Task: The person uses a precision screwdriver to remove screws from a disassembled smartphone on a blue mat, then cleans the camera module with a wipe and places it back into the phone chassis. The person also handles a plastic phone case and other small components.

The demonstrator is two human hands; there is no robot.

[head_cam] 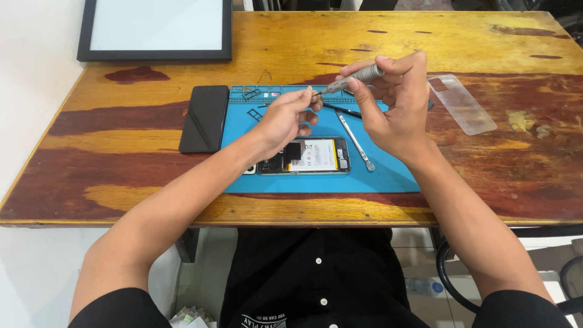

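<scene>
My right hand (392, 100) holds a slim grey screwdriver (358, 76), its tip pointing left toward my left hand (286, 115). The left fingers pinch at the screwdriver's tip; what sits between them is too small to tell. Both hands hover above a blue work mat (388, 176). Below them an opened phone (310, 156) lies face down on the mat, its battery and boards showing.
A black phone back panel (204, 118) lies left of the mat. A metal pry tool (357, 143) and small parts rest on the mat. A clear phone case (461, 103) sits at right, and a black-framed white board (155, 29) stands at the far left of the wooden table (121, 182).
</scene>
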